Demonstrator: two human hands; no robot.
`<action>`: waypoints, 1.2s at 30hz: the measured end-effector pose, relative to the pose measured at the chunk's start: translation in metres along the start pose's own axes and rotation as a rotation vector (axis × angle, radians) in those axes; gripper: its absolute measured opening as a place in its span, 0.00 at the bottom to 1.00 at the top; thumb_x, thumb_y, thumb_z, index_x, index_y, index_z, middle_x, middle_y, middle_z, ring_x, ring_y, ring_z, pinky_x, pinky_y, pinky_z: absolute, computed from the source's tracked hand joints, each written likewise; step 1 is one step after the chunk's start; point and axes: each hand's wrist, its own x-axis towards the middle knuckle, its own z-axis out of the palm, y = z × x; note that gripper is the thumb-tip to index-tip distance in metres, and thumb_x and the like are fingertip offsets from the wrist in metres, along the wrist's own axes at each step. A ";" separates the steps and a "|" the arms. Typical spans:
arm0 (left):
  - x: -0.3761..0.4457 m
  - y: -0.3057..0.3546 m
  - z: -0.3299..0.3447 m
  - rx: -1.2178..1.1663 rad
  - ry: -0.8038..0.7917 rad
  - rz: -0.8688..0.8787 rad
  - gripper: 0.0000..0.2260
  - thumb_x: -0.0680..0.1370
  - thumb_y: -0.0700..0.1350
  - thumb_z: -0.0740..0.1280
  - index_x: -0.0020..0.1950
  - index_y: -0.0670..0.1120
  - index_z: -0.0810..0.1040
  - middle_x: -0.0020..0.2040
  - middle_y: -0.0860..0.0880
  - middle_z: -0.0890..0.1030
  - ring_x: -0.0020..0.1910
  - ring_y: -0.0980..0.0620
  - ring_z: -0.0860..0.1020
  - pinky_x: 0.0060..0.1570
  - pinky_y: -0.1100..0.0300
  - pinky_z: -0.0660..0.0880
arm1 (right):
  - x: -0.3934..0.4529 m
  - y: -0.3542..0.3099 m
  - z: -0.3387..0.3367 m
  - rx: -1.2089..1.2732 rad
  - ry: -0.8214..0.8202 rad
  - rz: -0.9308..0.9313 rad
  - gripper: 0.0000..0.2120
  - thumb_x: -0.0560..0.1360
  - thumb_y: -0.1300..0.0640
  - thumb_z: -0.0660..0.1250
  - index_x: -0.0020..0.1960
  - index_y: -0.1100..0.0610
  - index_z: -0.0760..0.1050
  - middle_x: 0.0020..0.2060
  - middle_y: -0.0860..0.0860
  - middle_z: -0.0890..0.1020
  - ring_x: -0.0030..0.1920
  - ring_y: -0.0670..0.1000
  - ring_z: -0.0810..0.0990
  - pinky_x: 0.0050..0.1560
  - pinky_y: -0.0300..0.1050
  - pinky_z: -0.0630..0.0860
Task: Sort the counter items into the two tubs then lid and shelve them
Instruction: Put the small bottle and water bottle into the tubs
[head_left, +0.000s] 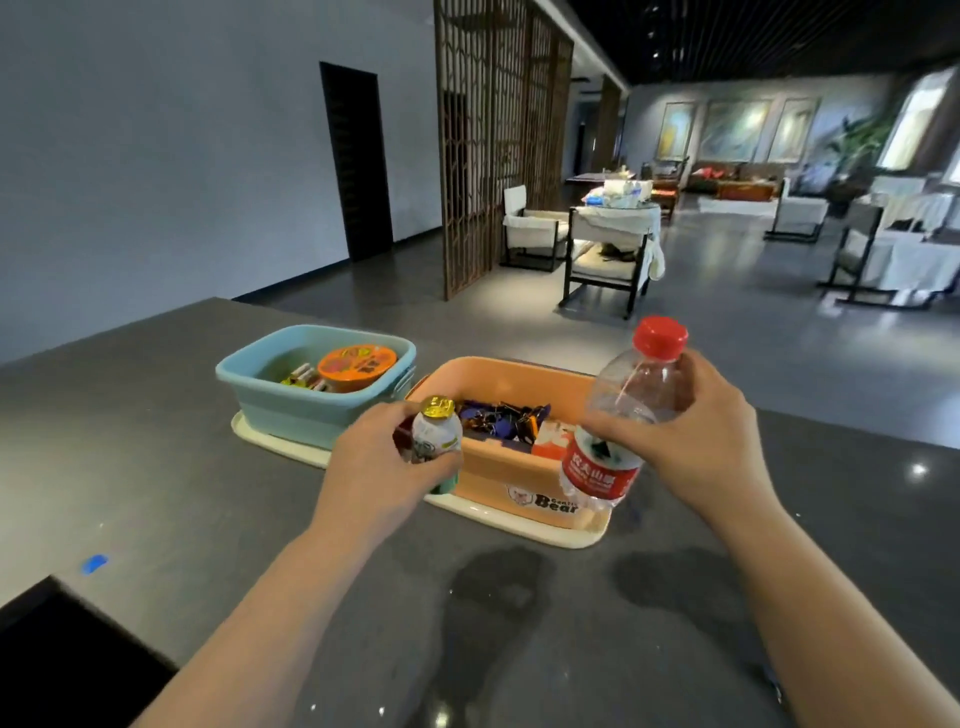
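The person's right hand (711, 441) was wrapped round a clear water bottle (623, 415) with a red cap, tilted over the orange tub's (514, 483) near right corner. The left hand (379, 457) gripped a small gold-capped drink bottle (435, 436) just left of that tub. Beyond the left hand stood the blue tub (291, 400), holding an orange noodle cup (356, 366).

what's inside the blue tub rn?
The blue tub holds an orange-lidded cup and some small packets. Its near wall hides the bottom and anything lower.
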 end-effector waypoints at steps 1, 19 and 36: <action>0.015 -0.004 0.001 -0.009 0.003 0.016 0.19 0.63 0.55 0.77 0.51 0.58 0.77 0.45 0.60 0.78 0.45 0.61 0.76 0.39 0.68 0.70 | 0.011 0.000 0.008 0.001 0.022 0.002 0.33 0.53 0.37 0.77 0.54 0.43 0.72 0.44 0.36 0.79 0.45 0.35 0.77 0.38 0.30 0.68; 0.196 -0.088 0.085 0.044 -0.563 0.279 0.21 0.61 0.55 0.73 0.50 0.63 0.70 0.45 0.63 0.78 0.44 0.63 0.77 0.43 0.58 0.77 | 0.096 0.027 0.129 -0.143 0.309 0.211 0.26 0.54 0.36 0.76 0.49 0.34 0.70 0.42 0.29 0.78 0.47 0.28 0.75 0.41 0.29 0.67; 0.204 -0.120 0.121 0.438 -0.588 0.416 0.19 0.65 0.65 0.70 0.46 0.54 0.75 0.43 0.56 0.76 0.43 0.52 0.75 0.42 0.58 0.71 | 0.096 0.044 0.169 -0.108 0.182 0.245 0.28 0.58 0.39 0.78 0.55 0.42 0.73 0.46 0.37 0.81 0.48 0.36 0.79 0.45 0.33 0.74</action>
